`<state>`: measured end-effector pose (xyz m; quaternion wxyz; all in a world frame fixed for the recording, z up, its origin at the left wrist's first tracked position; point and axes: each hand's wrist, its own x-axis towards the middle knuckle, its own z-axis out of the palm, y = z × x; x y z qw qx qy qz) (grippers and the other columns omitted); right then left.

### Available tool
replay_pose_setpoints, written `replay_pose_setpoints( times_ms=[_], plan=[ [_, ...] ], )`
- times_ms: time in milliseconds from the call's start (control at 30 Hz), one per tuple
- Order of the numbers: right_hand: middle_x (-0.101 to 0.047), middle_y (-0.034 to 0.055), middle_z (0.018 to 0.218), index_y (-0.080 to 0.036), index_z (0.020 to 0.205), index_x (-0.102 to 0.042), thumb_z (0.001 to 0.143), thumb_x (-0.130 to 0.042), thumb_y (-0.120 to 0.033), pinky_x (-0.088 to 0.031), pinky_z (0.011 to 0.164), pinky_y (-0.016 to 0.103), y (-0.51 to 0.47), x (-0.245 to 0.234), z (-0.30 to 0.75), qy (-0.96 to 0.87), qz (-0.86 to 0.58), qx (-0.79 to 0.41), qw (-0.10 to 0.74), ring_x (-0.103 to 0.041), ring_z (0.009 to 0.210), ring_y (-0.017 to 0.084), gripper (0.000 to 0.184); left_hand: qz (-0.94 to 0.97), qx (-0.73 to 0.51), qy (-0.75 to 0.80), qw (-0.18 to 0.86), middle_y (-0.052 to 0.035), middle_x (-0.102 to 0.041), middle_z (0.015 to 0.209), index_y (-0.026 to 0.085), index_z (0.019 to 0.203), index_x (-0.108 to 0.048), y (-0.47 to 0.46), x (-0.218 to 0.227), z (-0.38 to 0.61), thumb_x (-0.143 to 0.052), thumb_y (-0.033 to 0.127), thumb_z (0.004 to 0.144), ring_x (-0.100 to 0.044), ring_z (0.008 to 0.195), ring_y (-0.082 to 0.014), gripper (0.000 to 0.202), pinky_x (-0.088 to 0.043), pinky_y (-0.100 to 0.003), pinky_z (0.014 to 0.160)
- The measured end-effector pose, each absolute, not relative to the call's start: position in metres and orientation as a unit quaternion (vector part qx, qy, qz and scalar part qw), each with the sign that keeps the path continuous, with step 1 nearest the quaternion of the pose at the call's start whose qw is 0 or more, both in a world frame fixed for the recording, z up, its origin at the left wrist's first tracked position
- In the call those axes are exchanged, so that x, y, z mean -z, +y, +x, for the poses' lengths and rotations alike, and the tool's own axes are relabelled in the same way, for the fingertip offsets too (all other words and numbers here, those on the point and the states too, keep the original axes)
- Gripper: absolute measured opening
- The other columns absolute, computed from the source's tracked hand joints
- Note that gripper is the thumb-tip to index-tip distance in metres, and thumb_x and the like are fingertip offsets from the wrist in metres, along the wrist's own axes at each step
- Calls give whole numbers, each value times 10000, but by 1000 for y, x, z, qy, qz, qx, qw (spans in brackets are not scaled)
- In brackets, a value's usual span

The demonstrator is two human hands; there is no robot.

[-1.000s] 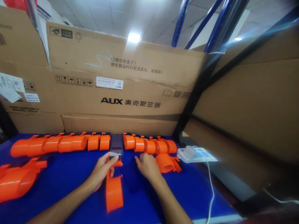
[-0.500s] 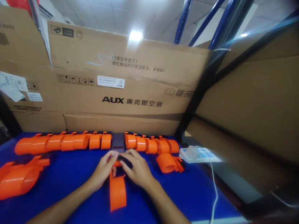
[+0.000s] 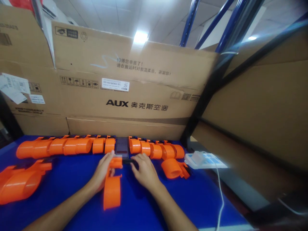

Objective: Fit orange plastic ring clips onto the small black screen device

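My left hand [image 3: 103, 172] is closed around the upper arm of an orange plastic tape dispenser [image 3: 112, 194]. Its wide ring hangs below my fingers, above the blue table surface. From the dispenser's top end a dark, bar-like part [image 3: 127, 160] reaches to the right. My right hand [image 3: 144, 172] pinches that part's far end with thumb and fingers. Whether the dark part is joined to the dispenser I cannot tell. Just beyond my hands lies a dark flat rectangular object [image 3: 122, 146].
Similar orange dispensers stand in a left row [image 3: 57, 147] and a right row [image 3: 156, 150] along the back. More lie at the left [image 3: 19, 186] and right [image 3: 171, 168]. A white power strip [image 3: 207, 159] with a cable sits right. A cardboard box [image 3: 84, 96] walls the back.
My left hand and the dispenser have shifted left and slightly up. My hands are farther apart, and the dark part now shows between them.
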<state>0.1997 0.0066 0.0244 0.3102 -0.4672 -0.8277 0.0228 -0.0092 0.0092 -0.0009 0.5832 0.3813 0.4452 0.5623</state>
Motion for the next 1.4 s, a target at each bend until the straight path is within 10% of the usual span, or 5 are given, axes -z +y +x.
replay_pose_setpoints(
  times_ms=[1400],
  plan=[
    [-622, 20, 781, -197, 754, -618, 868, -569, -203, -426, 718, 290, 13, -40, 195, -720, -460, -152, 496, -548, 773, 187, 124, 470, -566, 420, 531, 87, -499, 536, 213, 1025, -584, 14, -6, -35, -714, 527, 780, -409, 358, -71, 418, -254, -192, 394]
  ],
)
